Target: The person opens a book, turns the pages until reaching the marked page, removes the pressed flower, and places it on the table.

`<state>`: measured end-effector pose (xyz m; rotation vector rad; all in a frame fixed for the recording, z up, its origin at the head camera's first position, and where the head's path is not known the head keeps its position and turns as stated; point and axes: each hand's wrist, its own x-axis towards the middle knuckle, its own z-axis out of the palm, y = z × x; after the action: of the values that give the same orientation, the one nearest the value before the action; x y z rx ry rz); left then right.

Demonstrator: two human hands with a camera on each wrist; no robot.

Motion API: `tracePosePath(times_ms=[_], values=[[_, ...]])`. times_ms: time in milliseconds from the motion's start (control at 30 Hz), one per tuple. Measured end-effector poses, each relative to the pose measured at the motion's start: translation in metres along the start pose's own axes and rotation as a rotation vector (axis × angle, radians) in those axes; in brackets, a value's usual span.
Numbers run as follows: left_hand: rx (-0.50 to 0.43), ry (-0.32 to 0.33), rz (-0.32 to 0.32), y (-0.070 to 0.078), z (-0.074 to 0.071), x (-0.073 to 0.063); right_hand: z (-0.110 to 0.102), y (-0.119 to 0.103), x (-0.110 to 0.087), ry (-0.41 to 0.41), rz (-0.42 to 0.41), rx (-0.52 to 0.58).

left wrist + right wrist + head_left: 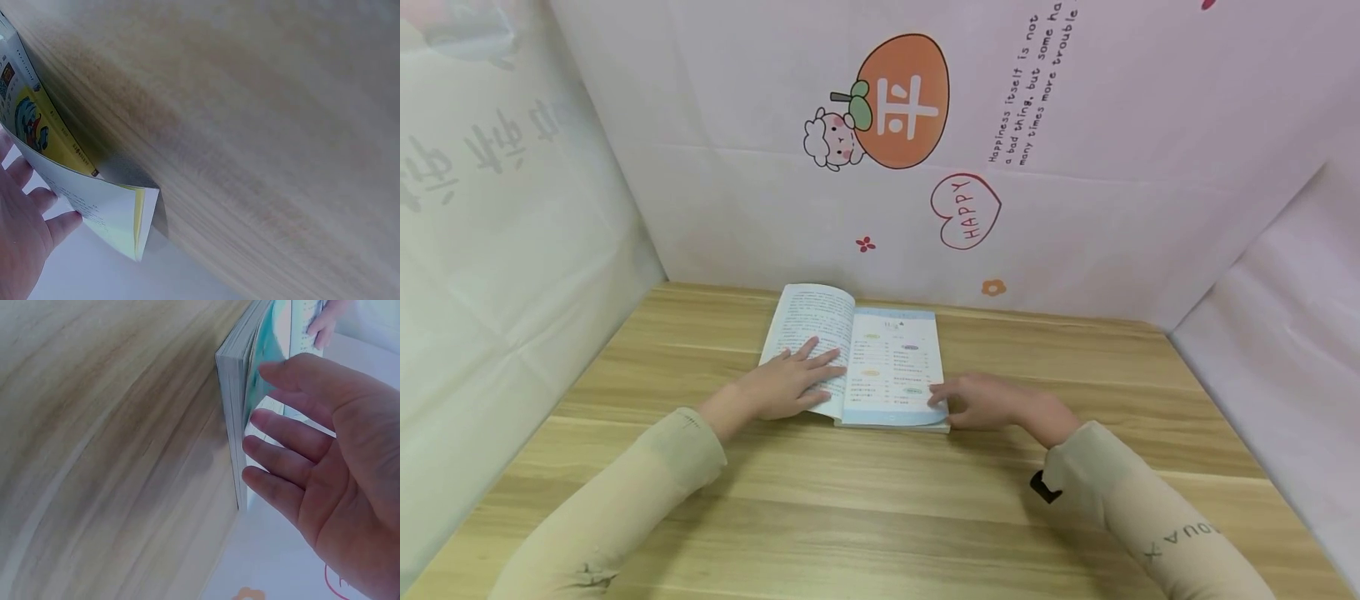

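An open book (891, 367) lies on the table, its left part raised in a curve and its right page printed with coloured headings and a blue border. Across the left page rests my left hand (793, 381), fingers spread and straight. Beneath that lifted part, the left wrist view shows a yellow illustrated cover (56, 134). My right hand (981, 400) is at the lower right corner of the right page, where thumb and index finger pinch the slightly lifted page (265, 356). Its other fingertips are right by the thick page edges (234, 381).
The wooden table (865, 517) extends around the book. A white printed sheet (737, 208) hangs upright behind the table's far edge, with more white sheeting (1285, 333) at both sides. A small black item (1046, 487) shows at the right cuff.
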<state>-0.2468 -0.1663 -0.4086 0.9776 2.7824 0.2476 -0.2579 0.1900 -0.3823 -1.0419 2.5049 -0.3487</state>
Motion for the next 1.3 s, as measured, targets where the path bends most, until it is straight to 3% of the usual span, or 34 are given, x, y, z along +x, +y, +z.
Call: tracePosePath(times_ms=[333, 667, 1000, 1167, 1300], values=[[0.004, 0.002, 0.001, 0.000, 0.001, 0.000, 0.009, 0.004, 0.000, 0.064, -0.014, -0.035], [0.005, 0.001, -0.005, 0.000, 0.002, 0.000, 0.018, 0.012, 0.006, 0.217, -0.098, -0.120], [0.008, 0.002, -0.007, 0.001, 0.001, 0.001, 0.020, 0.009, 0.014, 0.395, -0.130, -0.107], [0.014, 0.001, -0.005, 0.000, 0.001, 0.002, 0.020, 0.008, 0.016, 0.475, -0.117, -0.104], [0.011, 0.001, -0.004, 0.000, 0.001, 0.002, 0.019, 0.003, 0.018, 0.500, -0.045, -0.107]])
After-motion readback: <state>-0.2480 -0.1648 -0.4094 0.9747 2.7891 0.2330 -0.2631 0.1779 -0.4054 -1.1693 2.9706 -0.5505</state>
